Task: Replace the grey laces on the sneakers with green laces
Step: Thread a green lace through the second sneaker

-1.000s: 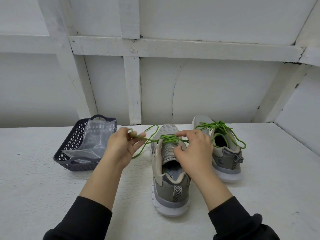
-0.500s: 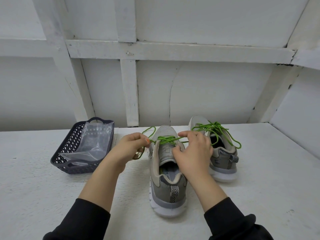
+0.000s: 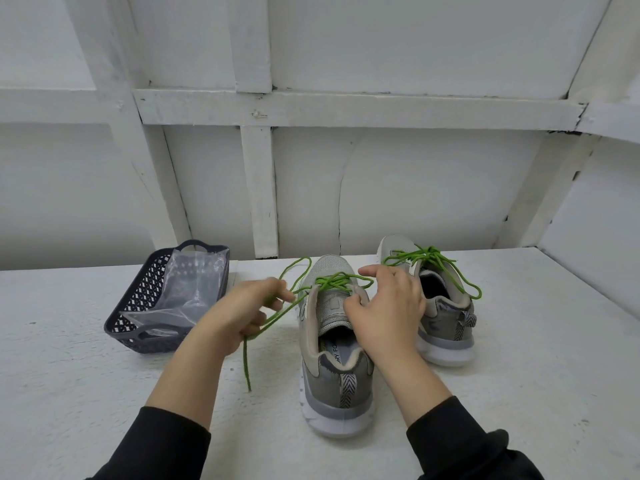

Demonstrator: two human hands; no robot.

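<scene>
Two grey sneakers on white table, heels toward the camera. Near sneaker sits at centre frame, and the far sneaker is right of centre and further back, just beside it. Both carry green laces. Far sneaker's lace is knotted on top with loose loops falling down its right side. Near sneaker's lace crosses in a loose tangle at the top of the tongue, not pulled tight. One strand runs left from that tangle into the left hand, just left of the near sneaker. The fingers are curled round the strand and grip it, and the free end hangs below the hand down to the table. Another loop arcs above the left hand toward the toe. Right hand is over the right side of the near sneaker's opening, with the thumb against the collar, the forefinger out toward the lace tangle and the other fingers curled under. Cannot tell whether it pinches the lace or only the shoe. Dark sleeves on both forearms at the bottom of the frame. Left of frame, a dark perforated basket sits on the table with a clear plastic bag lying in it.
</scene>
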